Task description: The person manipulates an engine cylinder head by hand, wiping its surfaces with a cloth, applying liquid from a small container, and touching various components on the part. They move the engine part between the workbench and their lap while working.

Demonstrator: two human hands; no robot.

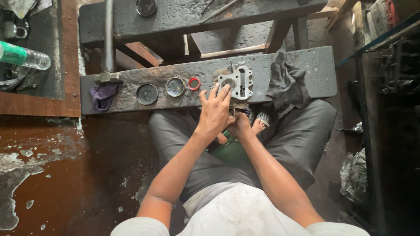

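Landmark: the grey gasket, a flat metal plate with a large round hole and small holes round its rim, lying on the dark bench plank across the seated person's knees.

Far left of the gasket: green plastic bottle lying on its side, off the plank. Nearer, at the plank's left end, a purple rag under a metal rod that runs away from the person.

Between rag and gasket, a row on the plank: dark round cap, grey round cap, small red ring. Cannot tell if the caps hold anything.

Left hand: fingers spread and extended, fingertips pressing on the gasket's near-left edge, nothing gripped.

Right hand: just below the gasket at the plank's near edge, curled; mostly hidden by the left hand, so what it holds I cannot tell.

Gasket's long axis runs roughly away from the person, slightly tilted.

Right of the gasket: crumpled dark cloth, just beside it.
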